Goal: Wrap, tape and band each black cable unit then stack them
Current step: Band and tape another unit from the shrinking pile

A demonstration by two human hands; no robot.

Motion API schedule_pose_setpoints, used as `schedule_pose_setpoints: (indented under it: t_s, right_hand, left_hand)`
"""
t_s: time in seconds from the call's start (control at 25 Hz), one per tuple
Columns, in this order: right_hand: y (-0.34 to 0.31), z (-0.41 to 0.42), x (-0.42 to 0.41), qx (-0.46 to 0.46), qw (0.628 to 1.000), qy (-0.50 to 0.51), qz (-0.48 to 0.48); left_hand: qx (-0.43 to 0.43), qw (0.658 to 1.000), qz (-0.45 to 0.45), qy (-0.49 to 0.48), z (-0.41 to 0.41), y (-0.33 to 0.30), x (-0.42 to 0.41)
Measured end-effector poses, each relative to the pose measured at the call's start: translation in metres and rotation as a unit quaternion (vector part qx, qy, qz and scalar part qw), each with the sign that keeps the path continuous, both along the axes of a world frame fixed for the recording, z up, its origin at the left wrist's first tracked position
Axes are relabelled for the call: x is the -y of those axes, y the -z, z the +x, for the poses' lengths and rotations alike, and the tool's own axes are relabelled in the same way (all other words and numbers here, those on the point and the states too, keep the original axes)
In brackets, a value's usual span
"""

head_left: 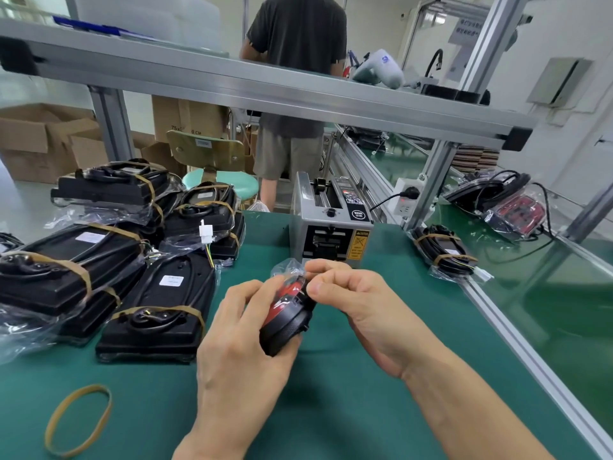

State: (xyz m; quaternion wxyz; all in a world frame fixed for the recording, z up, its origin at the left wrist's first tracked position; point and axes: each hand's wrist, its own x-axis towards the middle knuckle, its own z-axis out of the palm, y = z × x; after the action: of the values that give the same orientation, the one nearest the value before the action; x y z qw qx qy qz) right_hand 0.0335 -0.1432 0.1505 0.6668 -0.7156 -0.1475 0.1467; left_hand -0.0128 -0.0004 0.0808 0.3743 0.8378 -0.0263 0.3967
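On the green bench mat point(348, 376) the banded black cable units point(156, 310) lie stacked in a loose heap at the left, and that heap looks the likeliest to slip, since the clear bags give the upper ones little purchase. Behind the hands stands the tape dispenser point(331, 224), near enough that a stray reach might catch its cutter slot. The left hand point(238, 353) curls around a small round black-and-red unit point(287, 313), held just above the mat; the right hand point(361, 293) pinches the clear plastic bag point(288, 265) at its top. If that pinch loosens, the wrap may spring open. A spare rubber band point(79, 419) lies well apart at the lower left, awkward to fetch one-handed.
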Motion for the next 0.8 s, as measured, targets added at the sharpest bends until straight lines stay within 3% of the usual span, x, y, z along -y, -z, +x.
schedule_pose_setpoints:
  t_s: [0.52, 0.8]
  right_hand:
    - [0.0011, -0.0072, -0.0101, 0.043, 0.998, 0.045, -0.032]
    - [0.0034, -0.0075, -0.0089, 0.004, 0.999, 0.050, 0.004]
  left_hand:
    - [0.000, 1.000, -0.008, 0.002, -0.0012, -0.0023, 0.0013]
    - [-0.015, 1.000, -0.010, -0.003, -0.0021, -0.0041, 0.0007]
